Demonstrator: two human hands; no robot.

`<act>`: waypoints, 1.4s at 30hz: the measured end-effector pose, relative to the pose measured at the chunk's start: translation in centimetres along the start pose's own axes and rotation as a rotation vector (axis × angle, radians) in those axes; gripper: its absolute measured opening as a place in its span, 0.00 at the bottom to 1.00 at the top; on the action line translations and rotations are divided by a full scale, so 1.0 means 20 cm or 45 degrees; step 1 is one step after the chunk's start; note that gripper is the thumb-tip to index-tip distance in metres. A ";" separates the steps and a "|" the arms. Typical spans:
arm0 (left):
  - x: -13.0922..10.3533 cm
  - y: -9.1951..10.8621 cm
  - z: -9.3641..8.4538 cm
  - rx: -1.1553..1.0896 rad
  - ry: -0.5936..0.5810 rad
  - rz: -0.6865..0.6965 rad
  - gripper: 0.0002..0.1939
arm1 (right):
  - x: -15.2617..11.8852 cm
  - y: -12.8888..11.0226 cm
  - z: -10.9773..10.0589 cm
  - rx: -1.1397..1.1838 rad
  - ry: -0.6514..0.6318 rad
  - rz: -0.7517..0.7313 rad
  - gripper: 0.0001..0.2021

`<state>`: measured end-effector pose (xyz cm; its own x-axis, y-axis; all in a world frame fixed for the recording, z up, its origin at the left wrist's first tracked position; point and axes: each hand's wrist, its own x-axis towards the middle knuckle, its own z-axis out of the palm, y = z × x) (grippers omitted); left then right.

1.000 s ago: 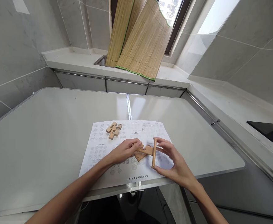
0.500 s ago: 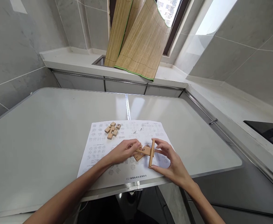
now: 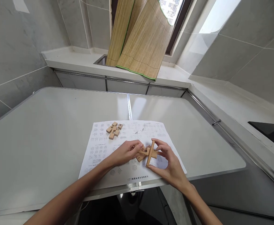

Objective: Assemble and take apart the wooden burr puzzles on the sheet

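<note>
My left hand (image 3: 128, 151) is closed on one end of a notched wooden puzzle piece (image 3: 154, 153), which points to the right. Between the thumb and fingertips of my right hand (image 3: 171, 164) is a wooden rod (image 3: 150, 153), gripped at its two ends and slanting across the notched piece. Whether rod and piece touch or interlock, I cannot tell. Another wooden puzzle piece (image 3: 140, 157) shows under them, partly hidden. All this is over a printed paper sheet (image 3: 132, 173) with small line diagrams.
Several wooden puzzle pieces (image 3: 114, 129) lie clustered on the sheet's far left part. The sheet rests on a pale folding table (image 3: 45, 134) with a metal seam (image 3: 129, 106). Behind are a counter (image 3: 80, 64) and a bamboo mat (image 3: 143, 43) hanging over its edge.
The rod has shifted slightly left along the notched piece and leans more, so more of that piece's right end shows. My left hand keeps its grip. The view has moved slightly.
</note>
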<state>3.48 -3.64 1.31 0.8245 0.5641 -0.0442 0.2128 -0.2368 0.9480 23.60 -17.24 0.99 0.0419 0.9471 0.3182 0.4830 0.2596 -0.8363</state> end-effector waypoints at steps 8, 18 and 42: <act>-0.01 -0.01 0.03 -0.003 -0.018 0.040 0.22 | 0.01 0.01 0.06 -0.031 -0.079 -0.016 0.26; -0.01 0.00 0.04 -0.003 0.006 0.030 0.21 | 0.03 -0.02 0.07 -0.225 -0.075 -0.187 0.29; -0.01 0.01 0.01 0.134 0.036 0.098 0.20 | 0.01 0.00 0.06 -0.410 0.011 -0.282 0.30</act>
<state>3.46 -3.97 1.44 0.8258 0.5627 0.0378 0.2045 -0.3613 0.9097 22.59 -16.88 0.47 -0.0873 0.8729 0.4800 0.7308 0.3835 -0.5646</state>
